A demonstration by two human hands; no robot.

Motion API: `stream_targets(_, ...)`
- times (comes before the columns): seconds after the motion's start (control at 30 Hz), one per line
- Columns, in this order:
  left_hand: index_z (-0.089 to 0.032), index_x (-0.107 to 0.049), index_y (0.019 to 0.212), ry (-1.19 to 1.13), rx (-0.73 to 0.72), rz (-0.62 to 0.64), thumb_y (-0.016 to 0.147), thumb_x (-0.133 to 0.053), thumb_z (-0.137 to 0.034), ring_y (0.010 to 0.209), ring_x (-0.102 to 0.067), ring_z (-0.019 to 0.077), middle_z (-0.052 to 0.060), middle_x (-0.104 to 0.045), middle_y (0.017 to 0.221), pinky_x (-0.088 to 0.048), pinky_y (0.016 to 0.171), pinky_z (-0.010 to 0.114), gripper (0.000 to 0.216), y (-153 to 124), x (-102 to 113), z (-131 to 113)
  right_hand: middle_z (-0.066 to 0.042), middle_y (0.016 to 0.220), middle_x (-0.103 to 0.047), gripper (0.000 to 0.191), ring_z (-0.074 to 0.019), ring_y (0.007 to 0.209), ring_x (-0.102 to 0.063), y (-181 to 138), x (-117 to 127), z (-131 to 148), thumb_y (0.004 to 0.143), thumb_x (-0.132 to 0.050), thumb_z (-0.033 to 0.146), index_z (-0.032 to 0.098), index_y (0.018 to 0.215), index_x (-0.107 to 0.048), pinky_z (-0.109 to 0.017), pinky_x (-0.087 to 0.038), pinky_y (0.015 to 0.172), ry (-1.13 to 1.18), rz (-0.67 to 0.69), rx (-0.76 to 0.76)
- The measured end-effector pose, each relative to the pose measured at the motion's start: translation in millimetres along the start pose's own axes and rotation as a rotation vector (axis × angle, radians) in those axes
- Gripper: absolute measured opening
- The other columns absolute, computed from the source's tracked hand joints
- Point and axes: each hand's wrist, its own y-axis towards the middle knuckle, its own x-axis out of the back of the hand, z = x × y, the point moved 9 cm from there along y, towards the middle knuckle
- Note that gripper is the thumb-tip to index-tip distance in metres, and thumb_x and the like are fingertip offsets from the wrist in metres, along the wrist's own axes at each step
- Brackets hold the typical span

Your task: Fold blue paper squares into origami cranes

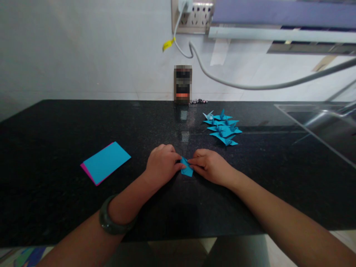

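The paper [188, 171], small, blue and folded, lies on the dark counter [155, 211] in front of the person, between the two hands. The left hand [163, 160] has its thumb and fingers drawn together on the paper's left side, the thumb tip lying over it. The right hand [211, 167] meets the paper from the other side, thumb and fingers close together with the tips on its right edge. Both grips are nearly closed, with only the paper at the fingertips; how firmly they press, I cannot tell.

A dark bangle [111, 222] circles the left wrist. Beyond the right hand sits a close cluster of blue cranes [224, 129], with a paler crane [208, 116] at its far left corner. Well to the left of the hands are stacked sheets [107, 163], blue on top, pink showing at the edges beneath.

Farther back, an upright object [183, 84], its details blurred out, stands by the wall [83, 48], with beads [199, 101] beside it. Above, a grey cable [236, 84] runs from the socket [196, 16] off to the right.
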Motion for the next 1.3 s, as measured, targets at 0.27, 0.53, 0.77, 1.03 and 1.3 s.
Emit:
stream_targets(0.27, -0.026, -0.071, 0.087, 0.003, 0.000, 0.019, 0.076, -0.060, -0.046, 0.085, -0.052, 0.0212, 0.004, -0.061, 0.088, -0.038, 0.072, 0.032, 0.026, 0.4, -2.0, -0.8, -0.006, 0.078, -0.058, 0.024, -0.0148, 0.074, -0.053, 1.5, -1.5, 3.6, 0.089, -0.045, 0.025, 0.015, 0.085, -0.066, -0.026, -0.040, 0.069, -0.095, 0.033, 0.014)
stream_targets(0.53, -0.026, -0.071, 0.088, 0.035, -0.011, 0.059, 0.077, -0.057, -0.047, 0.085, -0.052, 0.0210, 0.004, -0.061, 0.088, -0.038, 0.071, 0.031, 0.028, 0.7, -3.4, -1.8, -0.007, 0.079, -0.058, 0.025, -0.0145, 0.075, -0.053, -0.4, -3.5, 7.3, 0.090, -0.044, 0.024, 0.014, 0.087, -0.067, -0.025, -0.039, 0.069, -0.100, 0.057, 0.046)
stream_targets(0.77, -0.027, -0.071, 0.091, 0.077, -0.017, 0.035, 0.078, -0.055, -0.048, 0.083, -0.052, 0.0224, 0.005, -0.061, 0.088, -0.037, 0.069, 0.033, 0.029, -1.6, -1.4, -2.3, -0.007, 0.079, -0.057, 0.024, -0.0152, 0.075, -0.051, 0.8, -4.1, 10.2, 0.089, -0.043, 0.022, 0.014, 0.090, -0.066, -0.027, -0.037, 0.069, -0.134, 0.081, 0.044)
stream_targets(1.03, -0.026, -0.071, 0.092, 0.122, -0.021, 0.060, 0.081, -0.053, -0.046, 0.084, -0.052, 0.0229, 0.005, -0.061, 0.091, -0.037, 0.068, 0.033, 0.029, -2.4, -0.9, -6.5, -0.007, 0.079, -0.057, 0.023, -0.0153, 0.073, -0.050, 1.5, -4.6, 13.8, 0.088, -0.044, 0.021, 0.015, 0.083, -0.066, -0.027, -0.035, 0.067, -0.176, 0.117, 0.064)
stream_targets(1.3, -0.024, -0.070, 0.090, 0.147, -0.027, 0.089, 0.082, -0.051, -0.042, 0.086, -0.052, 0.0237, 0.006, -0.062, 0.092, -0.036, 0.068, 0.034, 0.028, -2.9, -1.5, -10.3, -0.006, 0.078, -0.058, 0.023, -0.0148, 0.070, -0.048, 1.5, -4.8, 14.9, 0.088, -0.044, 0.019, 0.016, 0.083, -0.066, -0.027, -0.033, 0.065, -0.171, 0.105, 0.093)
